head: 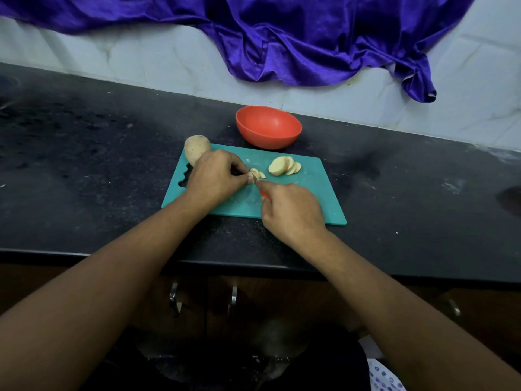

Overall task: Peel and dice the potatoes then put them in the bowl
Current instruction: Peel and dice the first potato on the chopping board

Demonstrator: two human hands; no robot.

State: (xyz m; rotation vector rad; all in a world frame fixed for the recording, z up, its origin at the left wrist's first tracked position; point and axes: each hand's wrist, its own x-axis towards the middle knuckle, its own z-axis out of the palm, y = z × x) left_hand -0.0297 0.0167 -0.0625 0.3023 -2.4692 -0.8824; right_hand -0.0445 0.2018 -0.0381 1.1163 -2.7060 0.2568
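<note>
pale peeled potato slices (284,165) fanned on teal cutting board (310,193), edges overlapping.

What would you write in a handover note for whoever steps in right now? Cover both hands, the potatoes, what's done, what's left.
Left hand pinches a potato piece on the board. Right hand grips the knife, blade at that piece.
Slices lie on the board; a whole unpeeled potato at its far left corner; bowl behind, nothing in it.
Done: one potato peeled, sliced.
Left: dice, peel the second potato, fill the bowl.
</note>
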